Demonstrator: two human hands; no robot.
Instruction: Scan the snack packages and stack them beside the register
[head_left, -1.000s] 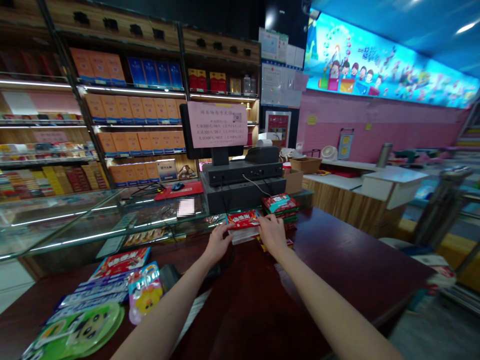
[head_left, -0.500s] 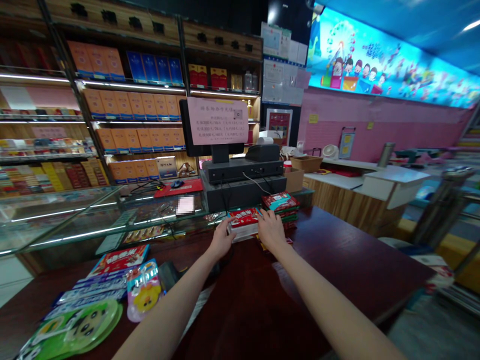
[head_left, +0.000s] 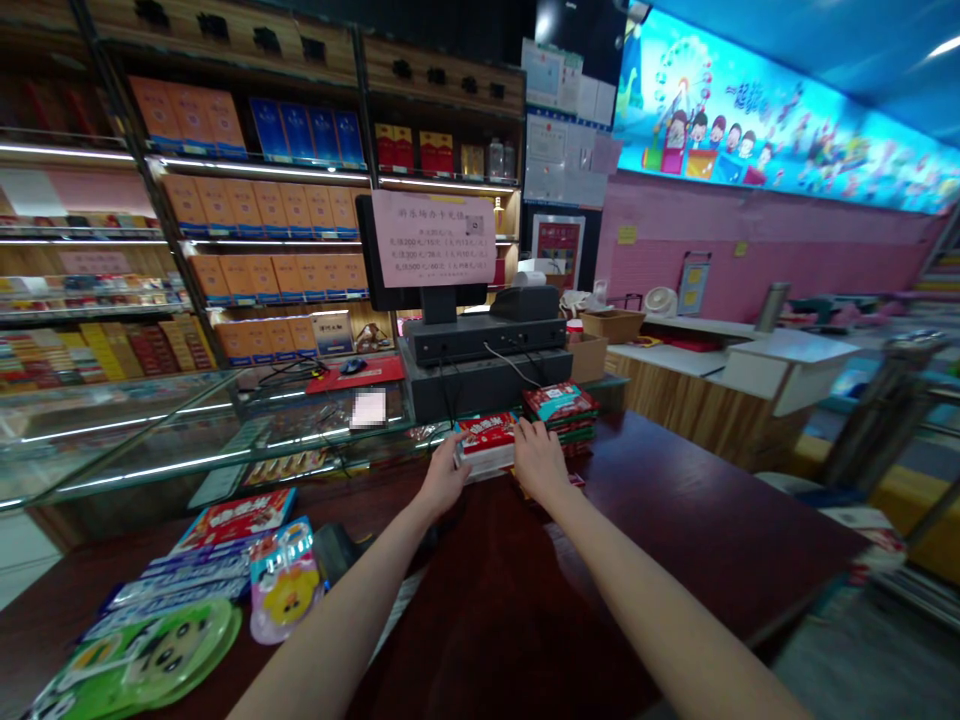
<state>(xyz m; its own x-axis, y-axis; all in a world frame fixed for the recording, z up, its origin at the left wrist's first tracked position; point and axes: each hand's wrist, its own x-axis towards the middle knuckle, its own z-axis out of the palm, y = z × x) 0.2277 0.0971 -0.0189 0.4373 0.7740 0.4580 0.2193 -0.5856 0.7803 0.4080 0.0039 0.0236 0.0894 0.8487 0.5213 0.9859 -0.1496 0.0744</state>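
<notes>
My left hand (head_left: 442, 476) grips the left end of a stack of flat red printed packs (head_left: 487, 438) with pale sides. My right hand (head_left: 541, 462) closes on the right end of the same stack, with its fingers over the top edge. The stack rests on the dark wooden counter (head_left: 480, 580). Just beyond my right hand is a second stack of red and teal packs (head_left: 562, 403). A small yellow and red item shows partly under my right hand; its kind is hidden.
On the left lie a red and blue pack (head_left: 236, 520), several purple packets (head_left: 180, 580), a chick-shaped item in packaging (head_left: 285, 595) and green panda-faced items (head_left: 169, 655). A black device (head_left: 337, 550) sits beside my left forearm. Behind stand the cash register (head_left: 487, 345) and glass display case (head_left: 135, 430).
Both hands stay on the stack, nearly still. The view has shifted very slightly; nothing else visibly moved.
</notes>
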